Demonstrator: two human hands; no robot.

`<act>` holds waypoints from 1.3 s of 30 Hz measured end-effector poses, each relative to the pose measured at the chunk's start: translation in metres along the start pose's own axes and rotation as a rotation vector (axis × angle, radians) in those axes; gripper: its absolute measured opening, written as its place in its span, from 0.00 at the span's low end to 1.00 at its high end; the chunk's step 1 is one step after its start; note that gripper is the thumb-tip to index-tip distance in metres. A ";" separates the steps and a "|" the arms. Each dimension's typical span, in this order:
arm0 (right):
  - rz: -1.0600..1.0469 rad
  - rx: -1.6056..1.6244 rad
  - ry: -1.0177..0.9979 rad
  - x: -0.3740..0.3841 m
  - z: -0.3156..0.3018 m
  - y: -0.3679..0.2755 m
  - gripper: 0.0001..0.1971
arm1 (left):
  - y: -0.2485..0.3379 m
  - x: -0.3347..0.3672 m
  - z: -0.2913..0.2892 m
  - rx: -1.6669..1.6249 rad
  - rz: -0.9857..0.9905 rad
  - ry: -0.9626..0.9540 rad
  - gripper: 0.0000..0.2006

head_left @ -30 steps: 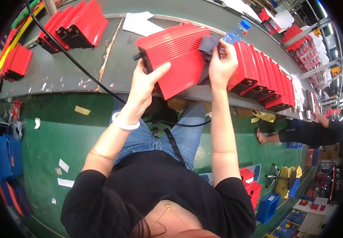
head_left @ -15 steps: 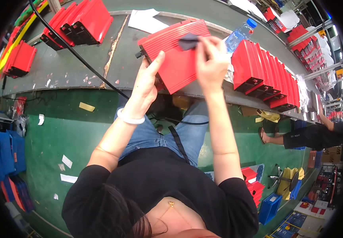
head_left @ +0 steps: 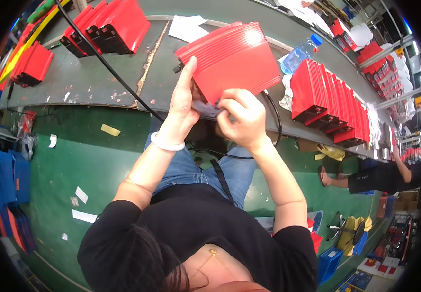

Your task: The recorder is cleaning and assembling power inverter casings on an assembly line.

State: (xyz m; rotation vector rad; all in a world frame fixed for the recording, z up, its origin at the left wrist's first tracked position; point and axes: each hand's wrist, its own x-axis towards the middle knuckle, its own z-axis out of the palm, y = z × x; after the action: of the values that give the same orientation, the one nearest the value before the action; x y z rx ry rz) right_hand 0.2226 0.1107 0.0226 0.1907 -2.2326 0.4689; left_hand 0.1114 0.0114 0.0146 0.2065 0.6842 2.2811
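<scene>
A red ridged metal case is tilted up over the near edge of the workbench. My left hand grips it by its left side, thumb up along the corner. A dark part sticks out at the case's left end. My right hand is closed on a dark grey cloth and presses it to the lower near edge of the case. Part of the cloth lies between my two hands. The underside of the case is hidden.
Red cases stand in a row at right, beside a clear bottle with a blue cap. More red cases stand at left, near white paper. A black cable crosses the bench. Another person is at far right.
My right hand has moved down with the cloth, from the top face of the case to its near lower edge. The case has shifted slightly right with my left hand.
</scene>
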 end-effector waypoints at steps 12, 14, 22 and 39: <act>-0.137 0.003 -0.035 0.015 0.017 -0.012 0.16 | -0.001 0.000 -0.008 -0.038 -0.011 -0.025 0.22; -0.138 0.032 -0.127 0.004 0.010 -0.009 0.16 | 0.001 -0.002 -0.008 0.025 -0.027 0.022 0.22; -0.183 0.022 -0.084 0.038 0.020 0.004 0.13 | 0.012 -0.005 -0.012 0.009 -0.091 -0.031 0.21; 0.412 0.237 -0.194 0.026 0.020 0.070 0.12 | 0.035 0.027 -0.039 0.343 -0.423 0.157 0.26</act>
State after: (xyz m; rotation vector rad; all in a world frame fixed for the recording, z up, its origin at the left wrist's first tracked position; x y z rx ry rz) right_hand 0.1717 0.1676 0.0120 -0.1110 -2.4074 0.9749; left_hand 0.0577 -0.0065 -0.0013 0.0363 1.0897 1.7793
